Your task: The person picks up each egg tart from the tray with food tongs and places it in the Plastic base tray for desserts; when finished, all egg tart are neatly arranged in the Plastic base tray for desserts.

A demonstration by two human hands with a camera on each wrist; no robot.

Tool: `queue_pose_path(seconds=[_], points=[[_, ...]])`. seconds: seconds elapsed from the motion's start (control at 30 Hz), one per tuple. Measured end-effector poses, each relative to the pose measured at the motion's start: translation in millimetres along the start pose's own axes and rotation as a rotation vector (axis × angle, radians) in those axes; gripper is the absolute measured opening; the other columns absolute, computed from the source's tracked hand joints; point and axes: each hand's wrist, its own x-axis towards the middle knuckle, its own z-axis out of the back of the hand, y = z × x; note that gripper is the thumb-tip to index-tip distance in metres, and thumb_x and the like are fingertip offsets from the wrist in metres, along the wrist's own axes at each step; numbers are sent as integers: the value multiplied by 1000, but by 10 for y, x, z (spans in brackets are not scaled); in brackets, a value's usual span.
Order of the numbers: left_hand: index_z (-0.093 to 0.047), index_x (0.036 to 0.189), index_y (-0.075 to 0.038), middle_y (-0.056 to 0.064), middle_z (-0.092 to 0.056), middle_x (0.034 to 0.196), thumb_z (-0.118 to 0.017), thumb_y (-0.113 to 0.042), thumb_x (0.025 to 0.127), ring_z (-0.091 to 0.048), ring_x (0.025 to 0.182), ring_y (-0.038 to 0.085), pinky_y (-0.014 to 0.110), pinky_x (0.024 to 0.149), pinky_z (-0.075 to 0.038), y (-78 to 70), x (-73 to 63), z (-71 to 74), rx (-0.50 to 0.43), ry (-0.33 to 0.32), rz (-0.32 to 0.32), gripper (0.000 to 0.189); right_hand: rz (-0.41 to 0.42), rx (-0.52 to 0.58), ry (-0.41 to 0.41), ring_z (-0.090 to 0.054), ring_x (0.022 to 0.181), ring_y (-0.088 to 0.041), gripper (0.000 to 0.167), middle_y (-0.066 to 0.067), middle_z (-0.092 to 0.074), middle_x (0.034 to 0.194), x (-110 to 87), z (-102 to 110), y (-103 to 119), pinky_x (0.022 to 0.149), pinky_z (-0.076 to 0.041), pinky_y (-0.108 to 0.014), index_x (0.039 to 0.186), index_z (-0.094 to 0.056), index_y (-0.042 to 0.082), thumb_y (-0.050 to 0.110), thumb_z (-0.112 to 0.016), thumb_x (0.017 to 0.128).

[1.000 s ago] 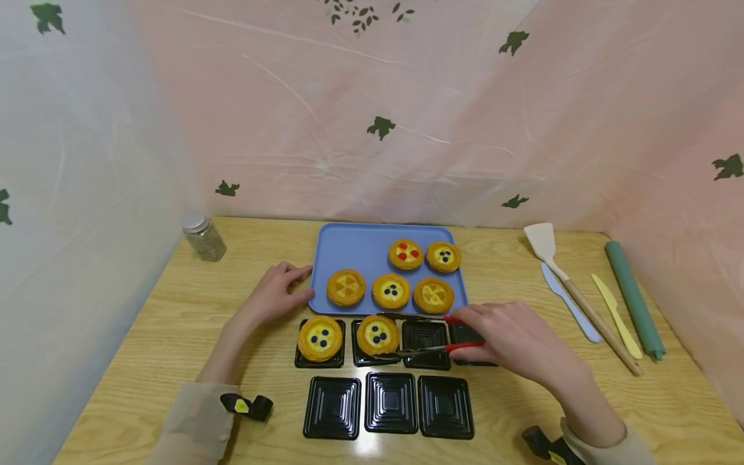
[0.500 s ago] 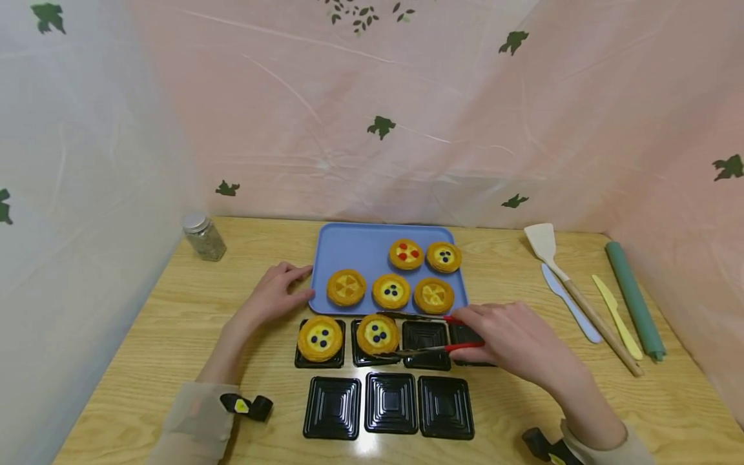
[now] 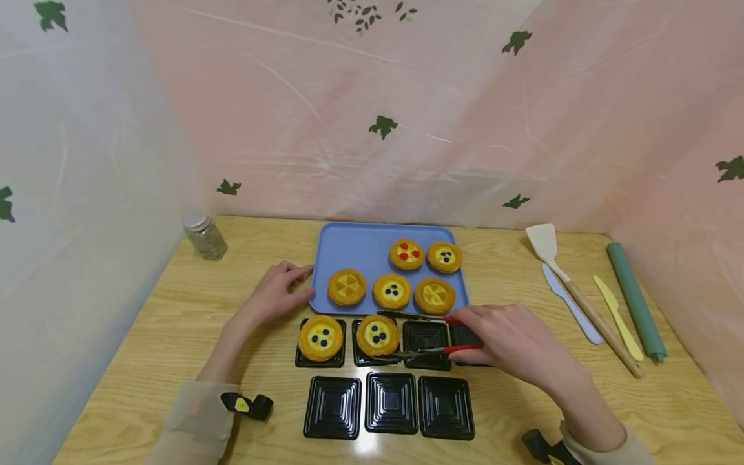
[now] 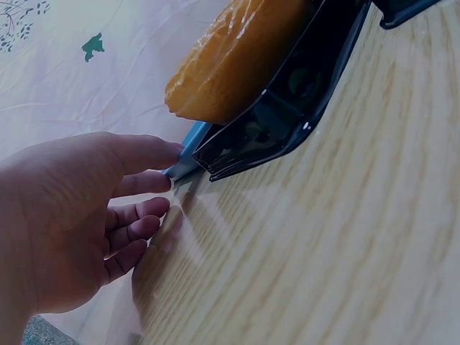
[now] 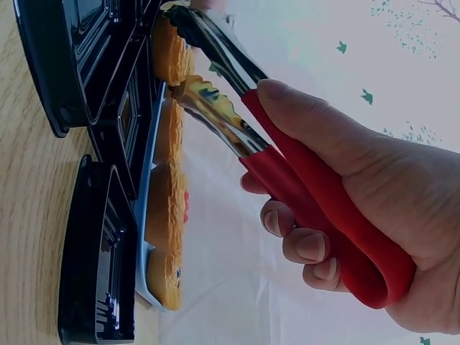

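My right hand point(image 3: 511, 336) grips red-handled metal tongs point(image 5: 309, 187). In the head view the tongs' tips stand on either side of a blueberry-topped tart point(image 3: 378, 335), which sits in a square black plastic tray point(image 3: 359, 358). Beside it, another blueberry tart point(image 3: 320, 338) rests in the leftmost black tray point(image 3: 301, 361). My left hand point(image 3: 279, 290) touches the left edge of a blue tray point(image 3: 354, 242) with its fingers fairly straight, as the left wrist view also shows. Several tarts lie on that blue tray, among them one with red toppings point(image 3: 405, 254).
Several bare black trays point(image 3: 391, 403) stand in front and to the right of the filled ones. On the right lie a spatula point(image 3: 572, 297), a blue knife point(image 3: 572, 303), a yellow knife point(image 3: 618, 316) and a green roll point(image 3: 636, 300). A lidded jar point(image 3: 205, 237) stands back left.
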Motion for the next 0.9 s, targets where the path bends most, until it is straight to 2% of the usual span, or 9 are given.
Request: queue_pose_path(seconds=[0.5, 0.73, 0.8, 0.9], points=[[-55, 148, -8, 15, -59, 117, -67, -33, 98, -50, 105, 29, 41, 90, -39, -12, -13, 33, 6, 1, 1, 58, -4, 4, 11, -43, 60, 1, 51, 11, -69, 83, 17, 32, 6, 53, -35, -20, 106, -69, 22, 60, -83, 76], [-56, 148, -9, 15, -59, 116, -68, -34, 97, -50, 104, 29, 40, 89, -39, -14, 6, 5, -3, 8, -6, 59, -46, 8, -34, -65, 70, -8, 60, 4, -76, 95, 13, 126, -44, 60, -52, -30, 118, -70, 17, 62, -79, 80], [-56, 148, -8, 15, -59, 116, -68, -34, 97, -50, 104, 29, 40, 88, -39, -13, 7, 0, -5, 9, -12, 59, -84, 42, -44, -62, 68, -6, 60, 6, -73, 92, 32, 175, -99, 59, -49, -27, 122, -69, 18, 61, -78, 82], [-56, 148, -8, 15, -59, 115, -69, -34, 96, -50, 103, 29, 40, 88, -39, -17, -3, 5, -12, 4, -3, 59, -157, 72, -64, -49, 60, -4, 58, 8, -66, 85, 114, 252, -214, 54, -39, -24, 123, -68, 19, 60, -77, 83]])
